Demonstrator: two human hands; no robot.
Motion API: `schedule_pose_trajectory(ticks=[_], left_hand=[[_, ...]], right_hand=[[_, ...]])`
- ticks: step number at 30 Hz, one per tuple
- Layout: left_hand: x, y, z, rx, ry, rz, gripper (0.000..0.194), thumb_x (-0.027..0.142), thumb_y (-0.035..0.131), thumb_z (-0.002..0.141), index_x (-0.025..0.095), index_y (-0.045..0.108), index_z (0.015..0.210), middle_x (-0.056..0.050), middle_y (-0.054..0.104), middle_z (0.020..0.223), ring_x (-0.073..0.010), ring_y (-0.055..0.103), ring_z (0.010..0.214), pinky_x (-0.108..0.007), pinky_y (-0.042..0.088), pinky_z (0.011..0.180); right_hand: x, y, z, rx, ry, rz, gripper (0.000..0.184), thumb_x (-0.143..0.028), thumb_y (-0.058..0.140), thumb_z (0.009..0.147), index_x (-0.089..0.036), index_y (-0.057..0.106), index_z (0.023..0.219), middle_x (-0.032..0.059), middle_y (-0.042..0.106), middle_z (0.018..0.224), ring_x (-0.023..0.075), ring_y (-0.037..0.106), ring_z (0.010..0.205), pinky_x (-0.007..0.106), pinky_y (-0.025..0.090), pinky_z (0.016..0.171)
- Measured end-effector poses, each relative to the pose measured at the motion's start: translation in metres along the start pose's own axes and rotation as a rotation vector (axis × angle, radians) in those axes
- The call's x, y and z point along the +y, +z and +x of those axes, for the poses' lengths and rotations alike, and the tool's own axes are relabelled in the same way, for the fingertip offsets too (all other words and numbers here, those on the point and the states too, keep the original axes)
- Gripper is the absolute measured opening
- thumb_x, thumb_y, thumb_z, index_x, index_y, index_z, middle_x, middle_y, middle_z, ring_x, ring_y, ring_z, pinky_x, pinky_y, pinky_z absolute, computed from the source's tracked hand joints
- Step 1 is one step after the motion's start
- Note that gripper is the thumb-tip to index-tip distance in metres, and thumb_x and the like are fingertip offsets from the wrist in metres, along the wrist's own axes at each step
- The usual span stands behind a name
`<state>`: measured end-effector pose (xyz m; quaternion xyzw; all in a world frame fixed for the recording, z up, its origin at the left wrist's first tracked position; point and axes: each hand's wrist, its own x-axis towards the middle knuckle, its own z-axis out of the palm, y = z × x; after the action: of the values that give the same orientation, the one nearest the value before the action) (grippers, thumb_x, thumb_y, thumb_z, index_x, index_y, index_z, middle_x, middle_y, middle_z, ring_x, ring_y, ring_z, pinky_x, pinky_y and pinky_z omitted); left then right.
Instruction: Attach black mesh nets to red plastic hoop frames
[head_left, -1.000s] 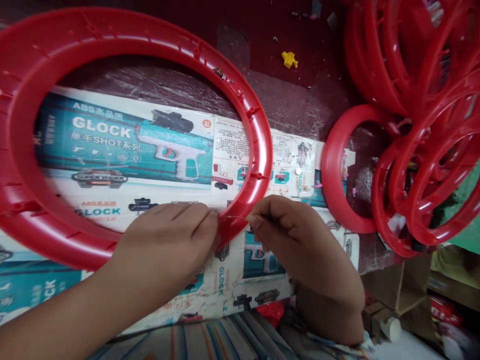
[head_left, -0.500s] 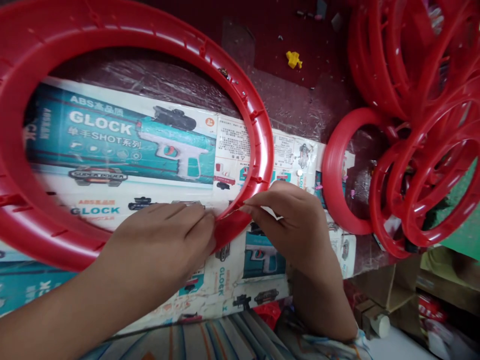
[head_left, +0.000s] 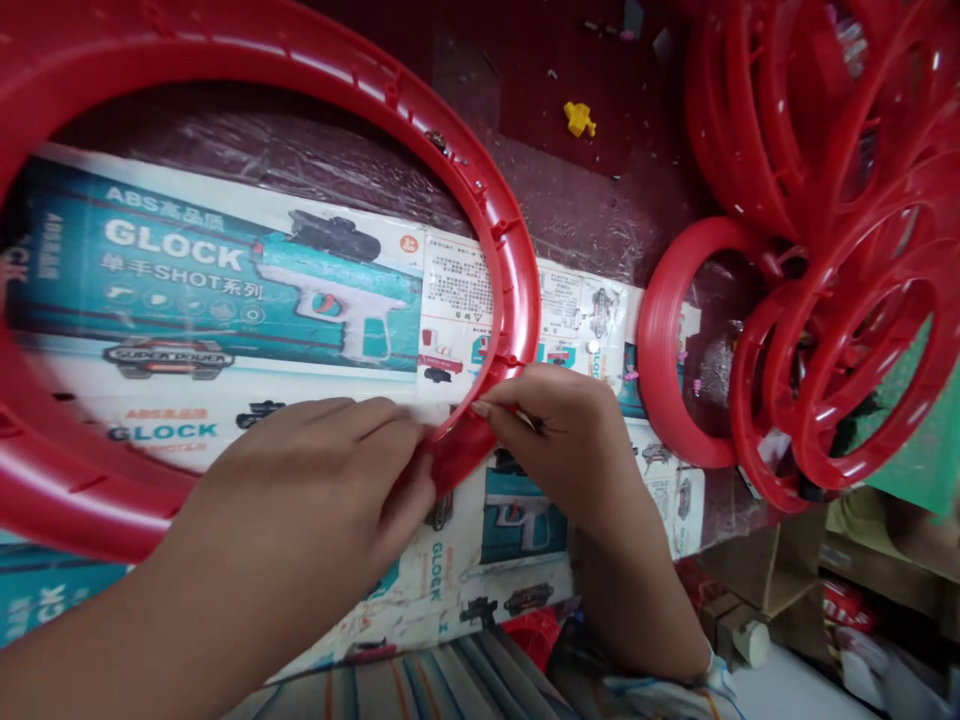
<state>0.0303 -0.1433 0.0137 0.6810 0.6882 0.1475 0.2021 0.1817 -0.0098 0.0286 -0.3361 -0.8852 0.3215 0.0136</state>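
A large red plastic ring (head_left: 517, 290), with ribs and small posts along its channel, lies on a flattened printed carton. My left hand (head_left: 330, 480) is closed at the ring's lower right rim, knuckles up; its fingertips are partly hidden. A thin pale strand (head_left: 454, 419), like wire or thread, runs along the rim between my two hands. My right hand (head_left: 559, 430) pinches its right end between thumb and forefinger, just above the ring. Small dark and metallic bits (head_left: 442, 145) sit in the ring's upper right channel.
A heap of similar red rings (head_left: 847, 240) is piled at the right, with a smaller solid-walled red ring (head_left: 664, 340) beside it. A small yellow plastic piece (head_left: 579, 119) lies on the dark red tabletop. Cardboard boxes (head_left: 787, 560) stand below the table's right edge.
My right hand has drawn closer to my left hand and the rim, so the strand now lies nearer the ring's inner edge. The ring has shifted slightly left in view.
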Motion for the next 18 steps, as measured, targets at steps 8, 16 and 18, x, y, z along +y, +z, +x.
schedule_pose_trajectory(ticks=[8,16,18], left_hand=[[0.007,0.003,0.015,-0.033,-0.197,-0.137,0.038,0.034,0.036,0.095,0.021,0.068,0.078,-0.004,0.065,0.073,-0.0209,0.060,0.066,-0.034,0.042,0.058],[0.012,0.005,0.029,-0.087,-0.269,-0.131,0.035,0.025,0.050,0.086,0.021,0.053,0.051,0.001,0.054,0.054,-0.0155,0.047,0.049,-0.027,0.025,0.045],[0.009,0.003,0.027,-0.091,-0.257,-0.172,0.034,0.024,0.049,0.087,0.022,0.056,0.053,0.001,0.057,0.055,-0.0155,0.051,0.051,-0.027,0.029,0.045]], right_hand=[[-0.003,0.002,-0.001,-0.037,0.020,-0.043,0.021,-0.014,0.057,0.084,-0.017,0.069,0.067,-0.0016,0.061,0.062,0.0096,0.053,0.062,0.025,0.035,0.059],[-0.004,0.004,-0.002,-0.046,-0.013,-0.078,0.020,-0.017,0.056,0.085,-0.016,0.069,0.069,-0.0002,0.062,0.066,0.0106,0.054,0.064,0.025,0.035,0.061],[-0.003,0.004,-0.003,-0.046,-0.017,-0.057,0.020,-0.017,0.057,0.086,-0.016,0.068,0.070,-0.0001,0.063,0.067,0.0106,0.054,0.065,0.025,0.037,0.062]])
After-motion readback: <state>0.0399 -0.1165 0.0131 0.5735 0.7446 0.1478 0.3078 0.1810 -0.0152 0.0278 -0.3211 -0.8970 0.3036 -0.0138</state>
